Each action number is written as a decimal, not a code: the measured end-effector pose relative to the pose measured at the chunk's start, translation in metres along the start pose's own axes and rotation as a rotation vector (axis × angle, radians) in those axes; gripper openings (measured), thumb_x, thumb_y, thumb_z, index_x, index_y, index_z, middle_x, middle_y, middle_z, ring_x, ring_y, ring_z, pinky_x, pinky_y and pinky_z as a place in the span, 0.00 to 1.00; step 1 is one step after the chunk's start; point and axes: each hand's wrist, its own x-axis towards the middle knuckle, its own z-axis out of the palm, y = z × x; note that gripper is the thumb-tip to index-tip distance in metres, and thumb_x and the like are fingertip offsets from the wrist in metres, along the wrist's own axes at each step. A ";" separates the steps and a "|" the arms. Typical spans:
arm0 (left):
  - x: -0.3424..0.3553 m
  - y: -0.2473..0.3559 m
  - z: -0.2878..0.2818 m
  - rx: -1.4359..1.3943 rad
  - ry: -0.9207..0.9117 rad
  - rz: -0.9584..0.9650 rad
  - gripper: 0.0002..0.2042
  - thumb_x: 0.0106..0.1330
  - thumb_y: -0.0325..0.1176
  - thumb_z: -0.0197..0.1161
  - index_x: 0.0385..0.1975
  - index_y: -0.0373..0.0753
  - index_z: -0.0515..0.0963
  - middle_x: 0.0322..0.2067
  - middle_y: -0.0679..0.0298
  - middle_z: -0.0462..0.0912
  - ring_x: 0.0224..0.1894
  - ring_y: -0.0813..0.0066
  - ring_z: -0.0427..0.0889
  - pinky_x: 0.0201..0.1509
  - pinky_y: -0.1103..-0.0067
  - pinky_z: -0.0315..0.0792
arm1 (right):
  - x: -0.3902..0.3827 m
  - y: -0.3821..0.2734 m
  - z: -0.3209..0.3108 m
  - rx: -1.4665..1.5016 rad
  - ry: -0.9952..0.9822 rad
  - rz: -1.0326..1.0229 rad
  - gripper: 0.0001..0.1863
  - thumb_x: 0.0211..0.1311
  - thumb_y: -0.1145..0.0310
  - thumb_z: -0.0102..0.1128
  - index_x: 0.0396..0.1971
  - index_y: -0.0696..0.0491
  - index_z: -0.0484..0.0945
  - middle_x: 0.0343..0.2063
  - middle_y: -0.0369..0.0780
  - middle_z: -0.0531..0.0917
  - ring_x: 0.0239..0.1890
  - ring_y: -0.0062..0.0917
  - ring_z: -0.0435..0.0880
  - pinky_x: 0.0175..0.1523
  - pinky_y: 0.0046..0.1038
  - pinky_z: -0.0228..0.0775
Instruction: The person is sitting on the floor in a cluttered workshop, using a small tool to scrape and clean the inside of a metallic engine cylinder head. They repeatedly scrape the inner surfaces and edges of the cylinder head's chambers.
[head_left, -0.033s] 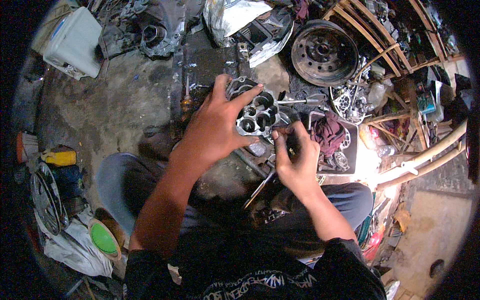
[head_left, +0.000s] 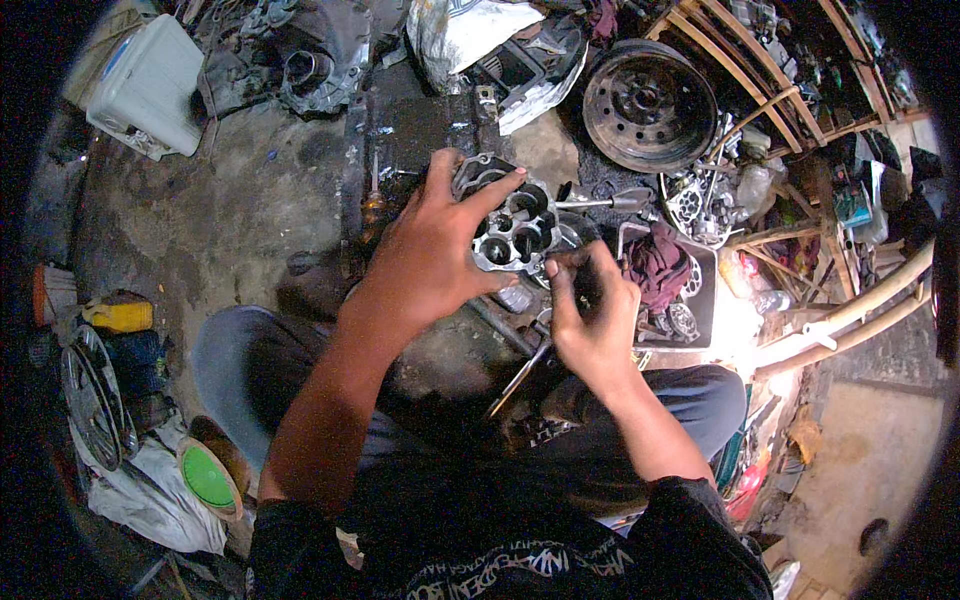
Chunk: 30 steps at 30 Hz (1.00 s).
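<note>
A silver metal casting [head_left: 527, 236] with several round bores sits in front of me, tilted so its open side faces up. My left hand [head_left: 415, 250] is wrapped round its left side, thumb at the lower edge and fingers over the top. At the casting's lower right edge, the fingers of my right hand [head_left: 598, 325] are pinched together. Whatever they hold is too small and dark to make out. A metal tool with a conical end [head_left: 610, 202] lies just beyond the casting. Below it, a thin rod [head_left: 518, 382] slants between my knees.
At right, a metal tray [head_left: 706, 312] holds a maroon rag [head_left: 655, 268] and metal parts. Behind it lies a dark steel wheel [head_left: 648, 105]. A screwdriver with an amber handle [head_left: 373, 207] is left of the casting. A pale plastic container [head_left: 150, 90] stands far left.
</note>
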 end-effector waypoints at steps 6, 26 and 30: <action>-0.001 0.001 -0.007 -0.014 -0.047 -0.031 0.53 0.40 0.39 0.89 0.75 0.59 0.71 0.72 0.39 0.59 0.72 0.32 0.70 0.76 0.55 0.69 | 0.024 0.025 -0.012 0.014 0.063 0.177 0.06 0.70 0.75 0.67 0.42 0.60 0.81 0.35 0.52 0.90 0.40 0.40 0.93 0.45 0.35 0.80; -0.001 0.007 0.004 0.021 0.080 -0.041 0.42 0.46 0.48 0.87 0.66 0.48 0.79 0.68 0.36 0.67 0.70 0.33 0.70 0.75 0.54 0.68 | 0.027 -0.001 -0.021 -0.090 -0.114 -0.063 0.05 0.62 0.77 0.69 0.37 0.58 0.85 0.33 0.49 0.87 0.39 0.46 0.88 0.47 0.40 0.77; 0.001 0.008 0.002 0.051 0.034 -0.033 0.43 0.46 0.48 0.87 0.66 0.49 0.79 0.69 0.36 0.66 0.70 0.32 0.70 0.75 0.53 0.67 | 0.031 0.003 -0.017 -0.139 -0.109 -0.017 0.07 0.60 0.78 0.70 0.38 0.58 0.85 0.32 0.50 0.87 0.37 0.49 0.87 0.45 0.43 0.77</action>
